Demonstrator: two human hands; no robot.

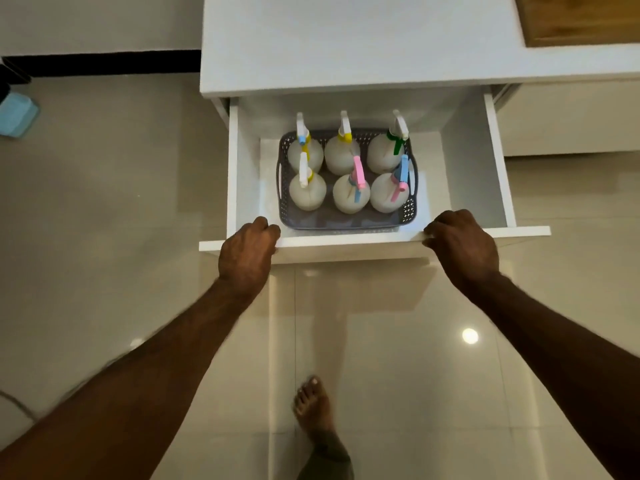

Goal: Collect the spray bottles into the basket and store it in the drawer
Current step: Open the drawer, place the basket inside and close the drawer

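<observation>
The white drawer (367, 242) is pulled out below the counter (346, 46), and its front edge is clamped by the left grip (247, 252) and the right grip (462, 244), fingers curled over the rim. Should it be shoved shut hard, the tall spray bottles (346, 174) could be toppled or their triggers caught under the counter edge. Six pale bottles with coloured triggers are stood upright in two rows inside the grey perforated basket (346, 220), set toward the drawer's front edge.

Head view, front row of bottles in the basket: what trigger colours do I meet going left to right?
Yellow-collared bottle → pink-trigger bottle → blue-and-pink-trigger bottle, all upright in the grey basket inside the open drawer.
</observation>
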